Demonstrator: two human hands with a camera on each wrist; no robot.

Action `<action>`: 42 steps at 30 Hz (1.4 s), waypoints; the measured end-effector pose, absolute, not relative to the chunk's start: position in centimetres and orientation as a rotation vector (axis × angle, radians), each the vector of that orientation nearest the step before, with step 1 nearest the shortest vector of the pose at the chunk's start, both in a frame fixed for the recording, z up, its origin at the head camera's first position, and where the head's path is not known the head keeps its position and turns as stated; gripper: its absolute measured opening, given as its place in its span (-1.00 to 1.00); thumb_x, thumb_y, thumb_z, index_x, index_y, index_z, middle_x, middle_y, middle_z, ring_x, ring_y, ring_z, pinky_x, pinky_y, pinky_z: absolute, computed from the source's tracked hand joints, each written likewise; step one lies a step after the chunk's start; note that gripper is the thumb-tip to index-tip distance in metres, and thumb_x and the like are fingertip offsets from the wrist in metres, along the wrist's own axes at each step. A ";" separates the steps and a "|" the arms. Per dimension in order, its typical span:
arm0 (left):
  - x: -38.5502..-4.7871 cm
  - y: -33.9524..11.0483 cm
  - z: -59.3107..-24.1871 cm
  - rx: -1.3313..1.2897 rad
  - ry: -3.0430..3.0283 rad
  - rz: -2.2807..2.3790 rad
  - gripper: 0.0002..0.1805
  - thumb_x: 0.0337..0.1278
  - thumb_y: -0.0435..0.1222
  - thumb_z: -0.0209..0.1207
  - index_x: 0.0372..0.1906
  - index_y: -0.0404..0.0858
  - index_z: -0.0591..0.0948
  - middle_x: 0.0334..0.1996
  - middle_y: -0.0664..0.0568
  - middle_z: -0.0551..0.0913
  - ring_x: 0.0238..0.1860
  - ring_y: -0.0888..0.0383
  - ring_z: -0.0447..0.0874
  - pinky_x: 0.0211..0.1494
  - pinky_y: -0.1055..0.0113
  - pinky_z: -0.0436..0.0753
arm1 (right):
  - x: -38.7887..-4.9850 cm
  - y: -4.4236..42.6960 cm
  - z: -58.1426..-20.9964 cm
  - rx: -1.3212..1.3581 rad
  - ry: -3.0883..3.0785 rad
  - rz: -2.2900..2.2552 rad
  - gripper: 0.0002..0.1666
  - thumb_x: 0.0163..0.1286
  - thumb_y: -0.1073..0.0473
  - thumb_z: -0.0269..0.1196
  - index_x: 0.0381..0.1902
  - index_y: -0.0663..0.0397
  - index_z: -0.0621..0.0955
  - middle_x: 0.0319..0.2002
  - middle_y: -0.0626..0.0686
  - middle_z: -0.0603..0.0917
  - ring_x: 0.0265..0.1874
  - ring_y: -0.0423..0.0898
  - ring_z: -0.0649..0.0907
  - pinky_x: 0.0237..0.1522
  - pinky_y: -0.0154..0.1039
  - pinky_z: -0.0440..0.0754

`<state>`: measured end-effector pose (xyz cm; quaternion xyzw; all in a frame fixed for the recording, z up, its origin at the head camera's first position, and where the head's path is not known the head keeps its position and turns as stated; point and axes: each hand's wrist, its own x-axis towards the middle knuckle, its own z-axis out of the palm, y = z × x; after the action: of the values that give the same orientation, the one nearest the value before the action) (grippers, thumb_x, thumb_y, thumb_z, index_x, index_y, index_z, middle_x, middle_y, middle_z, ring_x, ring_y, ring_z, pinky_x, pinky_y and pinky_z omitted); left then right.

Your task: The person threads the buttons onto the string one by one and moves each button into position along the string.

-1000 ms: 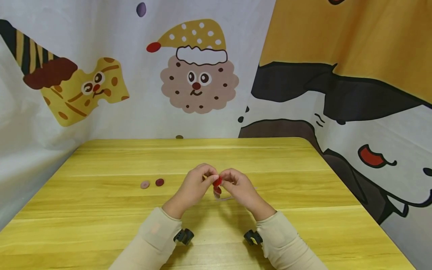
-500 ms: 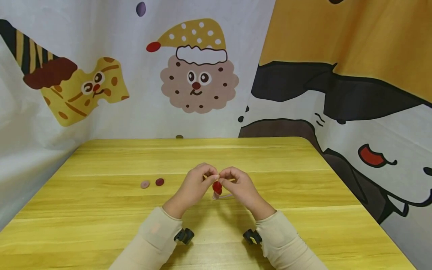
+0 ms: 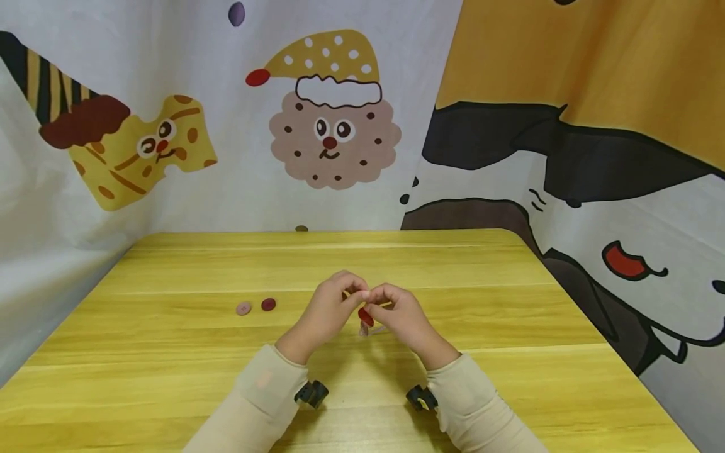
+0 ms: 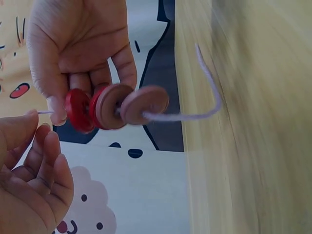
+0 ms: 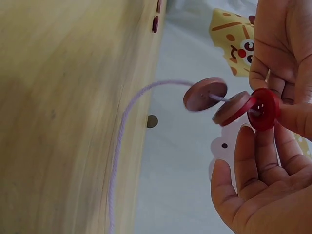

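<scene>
Several red and dusty-pink buttons are threaded on a pale purple string (image 4: 183, 117). A red button (image 3: 365, 317) hangs just below the fingertips in the head view. My left hand (image 3: 328, 314) pinches the string's upper end; the left wrist view shows a short piece of it between the hands. My right hand (image 3: 404, 318) has its thumb and index finger on the string beside the outermost red button (image 4: 78, 111). Below the red ones, a dusty-pink button (image 5: 205, 94) hangs tilted with the string through it.
On the wooden table (image 3: 187, 358), left of the hands, lie a pink button (image 3: 243, 308) and a dark red button (image 3: 269, 304). A printed curtain (image 3: 226, 207) hangs behind the table's far edge.
The top red button was between the fingertips a second ago and has moved down the string, below them. The right hand has shifted slightly; the loose buttons stay where they were.
</scene>
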<state>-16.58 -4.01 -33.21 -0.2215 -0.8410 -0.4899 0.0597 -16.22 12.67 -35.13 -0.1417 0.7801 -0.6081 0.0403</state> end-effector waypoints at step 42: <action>-16.7 -5.1 -33.9 -0.589 -2.528 -1.580 -0.95 0.33 -0.31 0.14 -0.22 -0.18 0.60 -0.29 0.09 0.57 -0.26 0.17 0.48 -0.16 0.22 0.50 | -16.4 12.6 -35.6 -0.486 2.309 -1.901 -0.75 0.47 0.17 0.14 -0.16 0.29 0.60 -0.36 0.10 0.65 -0.38 -0.03 0.67 -0.21 -0.06 0.65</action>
<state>-16.69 -5.08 -33.90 -0.1936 -0.8308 -0.5192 0.0515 -16.40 12.64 -35.64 -0.1601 0.7610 -0.6263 0.0557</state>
